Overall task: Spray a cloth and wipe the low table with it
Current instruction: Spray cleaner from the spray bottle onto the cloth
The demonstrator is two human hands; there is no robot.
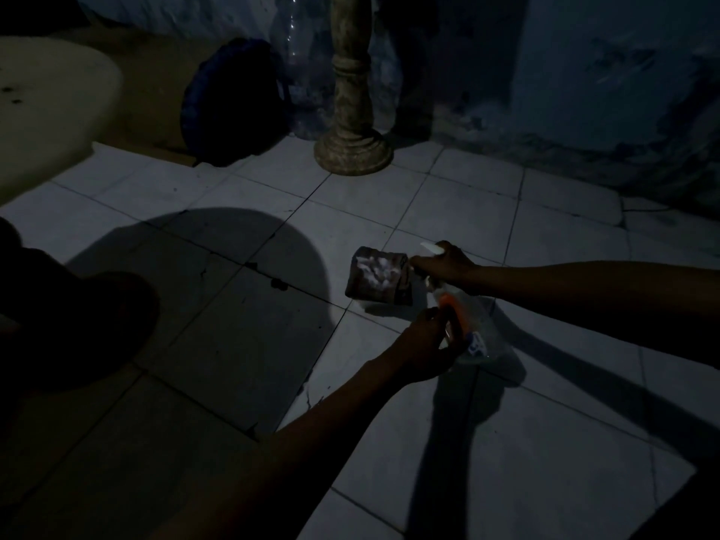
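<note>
A folded brown cloth [380, 275] lies on the pale tiled floor [467, 212], with white foam on its top. A clear spray bottle [477, 329] with an orange collar and white nozzle is tilted over the floor just right of the cloth, its nozzle pointing at the cloth. My right hand [448, 265] grips the bottle's trigger head. My left hand [426, 344] holds the bottle's body from the left. The low round table [50, 111] shows at the upper left, pale and stained.
A stone pedestal column [352, 111] stands on the floor behind the cloth. A dark backpack [233, 103] and a large clear plastic bottle [300, 64] lean by the wall. Deep shadow covers the lower left.
</note>
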